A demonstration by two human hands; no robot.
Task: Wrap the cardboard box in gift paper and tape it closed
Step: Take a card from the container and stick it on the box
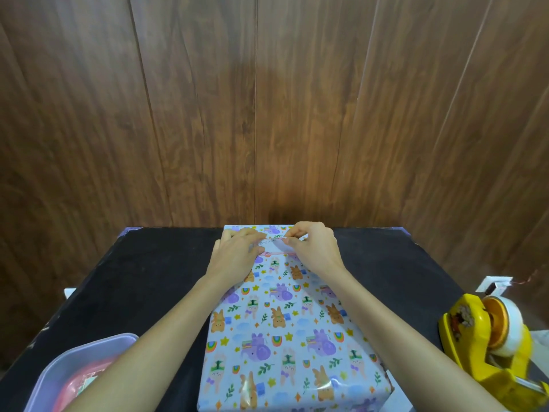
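Presently: gift-wrapped cardboard box [282, 322], centre frame; likely stiff, light, paper slick, best held at edges. Left hand [234, 252] presses far flap [276, 231]; right hand [315, 248] pinches tape strip [274, 242].

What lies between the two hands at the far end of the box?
A short clear strip, likely tape, stretches from the left hand to the right hand, atop the box; head view.

Dim, soft light; wide-angle bowing at the edges, slightly blurred throughout.
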